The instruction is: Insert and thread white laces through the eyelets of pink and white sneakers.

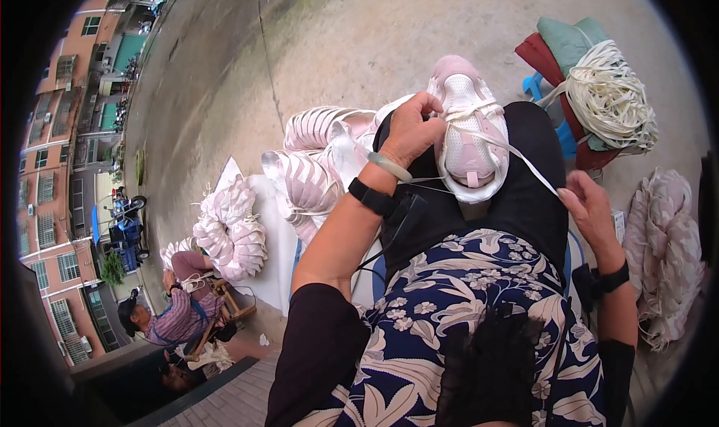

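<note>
A pink-and-white sneaker upper (472, 161) lies across my lap, its pink toe pointing away from me. A flat cream shoelace (517, 153) is threaded through it. At the upper's left edge my left hand (413, 131) is closed, thumb and fingers pinching the lace by the eyelets. My right hand (592, 210), lower and to the right, pinches the free end of the lace between thumb and finger. From there the lace runs taut up to the upper. A thin strand also stretches from the upper toward my left wrist.
Bundled pink-and-white uppers (311, 180) lie on my left, with a ringed bundle (232, 228) farther out. Cream laces (610, 97) are heaped at the far right on red and green cloth. More uppers (663, 255) hang at right. A person (183, 318) sits at lower left.
</note>
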Motion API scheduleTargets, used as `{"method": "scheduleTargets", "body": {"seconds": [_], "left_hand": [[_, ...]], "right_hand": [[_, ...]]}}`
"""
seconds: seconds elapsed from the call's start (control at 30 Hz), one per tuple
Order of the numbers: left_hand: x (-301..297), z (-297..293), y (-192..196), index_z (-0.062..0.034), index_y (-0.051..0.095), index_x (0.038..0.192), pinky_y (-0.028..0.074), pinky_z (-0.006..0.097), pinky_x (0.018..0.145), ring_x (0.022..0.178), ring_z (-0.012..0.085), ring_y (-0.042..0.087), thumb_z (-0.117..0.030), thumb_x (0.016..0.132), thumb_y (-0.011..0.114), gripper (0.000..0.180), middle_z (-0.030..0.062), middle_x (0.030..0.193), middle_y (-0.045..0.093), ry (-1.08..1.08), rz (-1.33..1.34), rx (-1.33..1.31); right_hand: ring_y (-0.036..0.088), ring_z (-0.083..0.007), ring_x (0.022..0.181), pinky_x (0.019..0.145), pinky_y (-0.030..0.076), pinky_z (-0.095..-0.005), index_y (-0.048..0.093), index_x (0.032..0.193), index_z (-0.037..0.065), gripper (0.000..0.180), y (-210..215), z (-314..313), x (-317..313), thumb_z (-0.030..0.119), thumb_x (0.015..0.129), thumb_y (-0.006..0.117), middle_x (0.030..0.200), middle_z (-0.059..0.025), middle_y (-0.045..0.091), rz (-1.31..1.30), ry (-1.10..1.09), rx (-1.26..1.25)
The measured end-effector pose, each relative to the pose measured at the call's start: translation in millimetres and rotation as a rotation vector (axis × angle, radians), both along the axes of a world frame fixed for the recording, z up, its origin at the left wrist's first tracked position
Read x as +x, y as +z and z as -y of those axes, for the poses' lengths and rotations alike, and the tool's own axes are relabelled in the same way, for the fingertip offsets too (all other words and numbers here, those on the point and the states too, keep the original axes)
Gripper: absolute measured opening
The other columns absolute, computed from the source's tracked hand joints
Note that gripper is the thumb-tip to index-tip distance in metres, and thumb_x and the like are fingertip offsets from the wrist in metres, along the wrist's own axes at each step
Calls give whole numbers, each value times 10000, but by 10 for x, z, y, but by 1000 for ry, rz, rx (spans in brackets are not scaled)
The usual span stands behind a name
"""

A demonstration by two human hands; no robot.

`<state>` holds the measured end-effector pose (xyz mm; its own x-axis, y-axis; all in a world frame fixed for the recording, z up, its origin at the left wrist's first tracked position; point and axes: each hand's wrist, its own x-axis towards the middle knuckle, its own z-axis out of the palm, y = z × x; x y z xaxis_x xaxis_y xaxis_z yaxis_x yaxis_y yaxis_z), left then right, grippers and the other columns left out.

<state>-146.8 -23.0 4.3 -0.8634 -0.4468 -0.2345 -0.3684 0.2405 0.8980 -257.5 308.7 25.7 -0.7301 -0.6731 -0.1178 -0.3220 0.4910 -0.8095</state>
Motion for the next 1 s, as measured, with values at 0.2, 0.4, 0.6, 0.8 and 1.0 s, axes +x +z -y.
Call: {"method": "scheduleTargets", "body": {"seconds": [0.2,0.4,0.6,0.8,1.0], "left_hand": [[-20,-230,194,-30,636,784,447,326,785,886,243,576,-104,734,633,89,89,901,631,-37,-369,-551],[-184,-415,155,-53,675,735,394,409,875,1006,302,526,-147,716,624,108,105,1023,625,-104,-304,-733],[-198,-463,53,-53,649,695,376,427,881,1033,325,505,-162,687,626,111,123,1130,586,-131,-246,-812],[-201,-548,18,-49,636,729,372,431,886,1046,319,505,-179,689,642,137,134,1150,572,-120,-278,-835],[-314,-610,70,-61,649,767,326,467,924,1073,323,491,-160,694,628,126,132,1163,562,-174,-240,-1039]], "right_hand": [[586,-277,856,733,478,-358,544,1069,13,438,74,1036,88,219,714,696,944,-145,583,-348,138,-238],[582,-331,899,760,480,-400,534,1082,13,468,-51,1481,136,252,705,674,959,-163,581,-511,195,-102],[578,-344,860,745,470,-431,551,1016,5,360,-155,1436,66,196,717,614,896,-173,586,-435,184,-88],[580,-365,815,737,463,-448,598,924,33,239,-137,1422,-39,185,748,546,820,-181,593,-302,203,-84],[592,-374,814,726,468,-453,608,916,34,235,-156,1463,-135,165,742,519,809,-181,616,-246,231,-100]]}}
